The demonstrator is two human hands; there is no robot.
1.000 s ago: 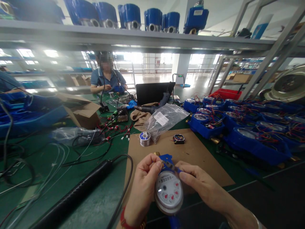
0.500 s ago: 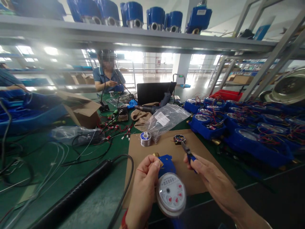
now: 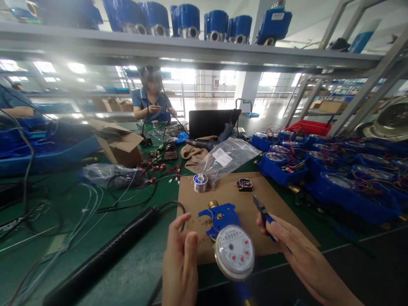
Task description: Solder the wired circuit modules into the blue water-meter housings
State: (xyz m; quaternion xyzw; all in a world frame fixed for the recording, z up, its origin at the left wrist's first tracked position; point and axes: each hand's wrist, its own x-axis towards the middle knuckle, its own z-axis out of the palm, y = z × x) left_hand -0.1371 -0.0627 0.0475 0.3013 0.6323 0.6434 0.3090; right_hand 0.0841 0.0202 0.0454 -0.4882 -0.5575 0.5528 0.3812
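A water meter with a round white dial (image 3: 234,253) and a blue plastic bracket (image 3: 219,214) lies on a brown cardboard sheet (image 3: 287,216) at the near edge of the bench. My left hand (image 3: 180,261) is just left of the meter, fingers stretched upward, holding nothing and not touching it. My right hand (image 3: 296,246) is to the right of the meter and grips small blue-handled cutters (image 3: 263,211), tips pointing up and left, clear of the meter.
On the cardboard sit a solder spool (image 3: 200,182), a small black part (image 3: 244,184) and a clear plastic bag (image 3: 228,157). Several blue meters with wires (image 3: 334,178) crowd the right side. A black hose (image 3: 105,255) and cables lie left. A co-worker (image 3: 153,104) sits across.
My left hand let go of the meter and drew back to its left. The meter now lies on the cardboard. My right hand with the cutters pulled away to the right.
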